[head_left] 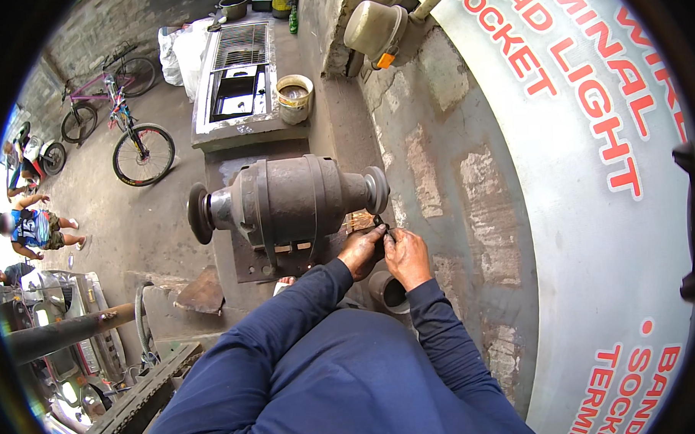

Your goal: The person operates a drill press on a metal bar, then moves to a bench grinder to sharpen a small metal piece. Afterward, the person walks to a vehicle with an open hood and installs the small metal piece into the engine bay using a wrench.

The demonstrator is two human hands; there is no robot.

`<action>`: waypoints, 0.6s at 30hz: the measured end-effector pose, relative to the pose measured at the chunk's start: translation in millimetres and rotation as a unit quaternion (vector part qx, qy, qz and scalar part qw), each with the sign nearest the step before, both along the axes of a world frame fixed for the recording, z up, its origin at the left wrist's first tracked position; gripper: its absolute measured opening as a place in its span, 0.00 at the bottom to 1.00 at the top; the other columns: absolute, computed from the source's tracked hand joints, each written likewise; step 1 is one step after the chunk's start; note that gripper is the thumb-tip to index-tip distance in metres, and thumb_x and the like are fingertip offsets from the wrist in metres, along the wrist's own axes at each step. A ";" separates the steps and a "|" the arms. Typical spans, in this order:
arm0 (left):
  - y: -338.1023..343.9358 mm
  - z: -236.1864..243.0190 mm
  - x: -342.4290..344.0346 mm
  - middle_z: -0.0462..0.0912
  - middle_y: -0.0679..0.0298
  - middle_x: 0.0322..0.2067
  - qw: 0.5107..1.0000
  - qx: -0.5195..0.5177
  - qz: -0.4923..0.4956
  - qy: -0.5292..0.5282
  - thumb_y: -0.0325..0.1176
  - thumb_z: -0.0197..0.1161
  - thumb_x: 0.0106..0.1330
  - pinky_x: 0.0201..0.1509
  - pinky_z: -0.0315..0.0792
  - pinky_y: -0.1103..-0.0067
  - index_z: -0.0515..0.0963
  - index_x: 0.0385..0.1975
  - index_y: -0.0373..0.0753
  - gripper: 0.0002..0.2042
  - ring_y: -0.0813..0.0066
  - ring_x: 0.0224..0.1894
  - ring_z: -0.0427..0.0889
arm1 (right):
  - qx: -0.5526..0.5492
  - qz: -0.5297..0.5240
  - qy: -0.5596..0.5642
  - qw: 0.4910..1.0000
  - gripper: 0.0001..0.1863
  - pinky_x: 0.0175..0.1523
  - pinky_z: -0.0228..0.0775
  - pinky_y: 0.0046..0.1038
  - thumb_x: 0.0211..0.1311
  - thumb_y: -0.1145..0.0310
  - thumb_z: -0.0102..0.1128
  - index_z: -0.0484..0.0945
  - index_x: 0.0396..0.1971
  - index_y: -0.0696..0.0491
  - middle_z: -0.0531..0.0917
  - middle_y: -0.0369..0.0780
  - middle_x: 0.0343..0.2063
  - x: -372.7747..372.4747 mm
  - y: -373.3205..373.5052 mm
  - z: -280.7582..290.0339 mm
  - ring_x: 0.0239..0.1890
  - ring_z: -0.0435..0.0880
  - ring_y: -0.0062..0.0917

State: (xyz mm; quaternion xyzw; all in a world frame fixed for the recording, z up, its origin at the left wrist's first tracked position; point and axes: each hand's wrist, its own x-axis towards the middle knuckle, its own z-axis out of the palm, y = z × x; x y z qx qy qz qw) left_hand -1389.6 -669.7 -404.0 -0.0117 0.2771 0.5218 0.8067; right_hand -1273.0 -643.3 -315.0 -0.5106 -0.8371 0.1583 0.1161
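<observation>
Rather small, blackish — the held part [377,220] near a grey wheel [377,190].

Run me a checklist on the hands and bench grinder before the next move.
1. Small dark piece gripped by left hand and right hand: ok.
2. Piece touching the right grinding wheel: cannot tell.
3. Guard over that wheel: not ok, none visible.
4. Gloves: not ok, hands bare.
5. Navy sleeves clear of the wheel: ok.
6. Bystander in blue shirt away from the bench grinder: ok.
</observation>
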 end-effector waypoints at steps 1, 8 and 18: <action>4.5 0.3 -3.8 0.83 0.61 0.44 0.999 0.009 0.002 0.031 0.39 0.54 0.79 0.54 0.74 0.73 0.78 0.50 0.35 0.13 0.71 0.47 0.81 | 0.012 -0.009 0.022 1.000 0.11 0.44 0.74 0.48 0.64 0.67 0.59 0.80 0.29 0.61 0.83 0.55 0.31 -2.5 1.8 -1.5 0.37 0.83 0.55; 4.5 6.2 -9.2 0.83 0.61 0.45 0.997 0.039 -0.008 0.061 0.39 0.55 0.79 0.54 0.75 0.74 0.78 0.50 0.35 0.13 0.71 0.47 0.82 | 0.006 -0.045 0.040 0.998 0.10 0.44 0.74 0.48 0.64 0.68 0.59 0.80 0.31 0.61 0.83 0.54 0.31 0.2 -4.4 -10.1 0.38 0.82 0.56; 8.9 9.5 -20.8 0.82 0.65 0.35 0.979 0.039 -0.059 0.190 0.41 0.56 0.78 0.44 0.74 0.76 0.80 0.43 0.35 0.14 0.75 0.36 0.80 | -0.354 -0.240 0.378 0.821 0.10 0.25 0.64 0.23 0.69 0.66 0.63 0.81 0.30 0.56 0.79 0.33 0.21 3.5 0.4 -28.3 0.20 0.73 0.18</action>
